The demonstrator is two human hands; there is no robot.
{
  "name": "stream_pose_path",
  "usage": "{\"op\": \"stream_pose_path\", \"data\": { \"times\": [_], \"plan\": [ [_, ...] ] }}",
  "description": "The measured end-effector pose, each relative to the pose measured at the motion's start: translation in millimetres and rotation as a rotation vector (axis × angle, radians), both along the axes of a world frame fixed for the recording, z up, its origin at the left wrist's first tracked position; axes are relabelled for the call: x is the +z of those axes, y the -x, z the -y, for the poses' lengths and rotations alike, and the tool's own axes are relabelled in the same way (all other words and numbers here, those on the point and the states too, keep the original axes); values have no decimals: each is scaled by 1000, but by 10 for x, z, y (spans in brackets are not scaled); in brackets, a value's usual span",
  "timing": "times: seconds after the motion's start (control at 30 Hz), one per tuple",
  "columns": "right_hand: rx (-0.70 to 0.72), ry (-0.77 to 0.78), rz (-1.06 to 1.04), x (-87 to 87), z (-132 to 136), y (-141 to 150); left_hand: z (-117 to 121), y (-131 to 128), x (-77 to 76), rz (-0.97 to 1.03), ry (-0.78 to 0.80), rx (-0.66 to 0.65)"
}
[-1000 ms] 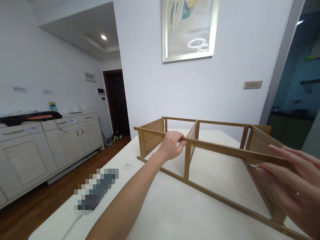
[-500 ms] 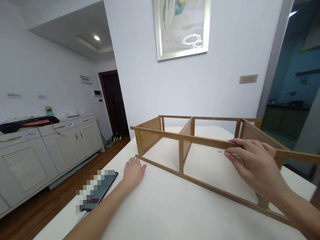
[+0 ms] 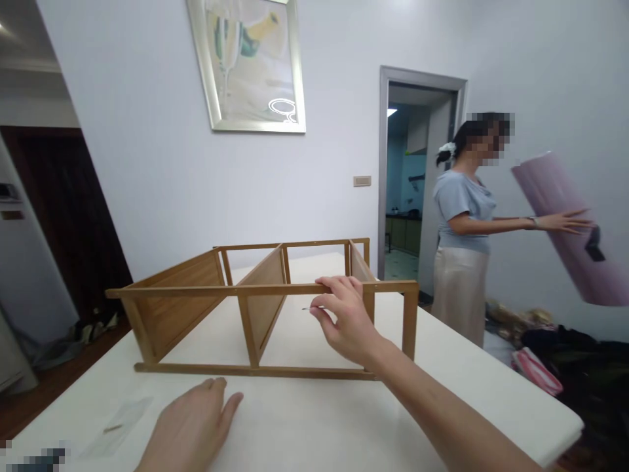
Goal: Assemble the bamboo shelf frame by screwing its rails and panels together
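A bamboo shelf frame (image 3: 196, 290) with two inner panels lies on its side on a white table (image 3: 314, 419). My right hand (image 3: 344, 320) rests against the frame's upper front rail and pinches a thin metal pin whose tip points left. My left hand (image 3: 189, 426) lies flat on the table in front of the frame, fingers together and stretched out, holding nothing. A small clear plastic bag (image 3: 118, 419) lies on the table to the left of my left hand.
Another person (image 3: 464, 229) stands at the right by a doorway (image 3: 407, 177), holding up a rolled purple mat (image 3: 570, 229). Bags and clutter (image 3: 535, 354) lie on the floor beyond the table's right edge. A framed picture (image 3: 248, 62) hangs on the wall.
The view swung right, bringing the doorway and the other person into sight. My left hand left the frame's rail and dropped flat onto the table. My right hand stayed on the rail with the pin.
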State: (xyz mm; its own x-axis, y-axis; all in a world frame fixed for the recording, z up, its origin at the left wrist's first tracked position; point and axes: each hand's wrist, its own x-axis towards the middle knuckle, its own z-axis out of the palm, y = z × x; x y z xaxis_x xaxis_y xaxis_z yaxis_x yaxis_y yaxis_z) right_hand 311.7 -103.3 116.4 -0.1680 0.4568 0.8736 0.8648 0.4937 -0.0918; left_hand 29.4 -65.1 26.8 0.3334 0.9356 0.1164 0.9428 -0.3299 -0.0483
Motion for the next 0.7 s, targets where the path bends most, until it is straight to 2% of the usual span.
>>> {"op": "stream_pose_path", "data": {
  "times": [0.13,0.2,0.27,0.37,0.47,0.53,0.7],
  "plan": [
    [120,-107,3,9,247,-29,295,-766,112,212,29,-309],
    [144,-149,4,-61,436,-114,371,-1113,130,327,48,-428],
    [124,-133,-8,-215,637,-259,393,-1417,122,403,47,-522],
    [48,-57,-16,-571,893,-532,365,-1790,48,416,49,-583],
    [-48,35,-47,-933,1042,-736,326,-2052,-102,347,47,-593],
    [-94,97,-41,-1106,1075,-784,314,-2151,-225,326,28,-578],
    [-182,188,85,-1298,1040,-734,327,-2190,-467,367,-84,-571]
  ]
}}
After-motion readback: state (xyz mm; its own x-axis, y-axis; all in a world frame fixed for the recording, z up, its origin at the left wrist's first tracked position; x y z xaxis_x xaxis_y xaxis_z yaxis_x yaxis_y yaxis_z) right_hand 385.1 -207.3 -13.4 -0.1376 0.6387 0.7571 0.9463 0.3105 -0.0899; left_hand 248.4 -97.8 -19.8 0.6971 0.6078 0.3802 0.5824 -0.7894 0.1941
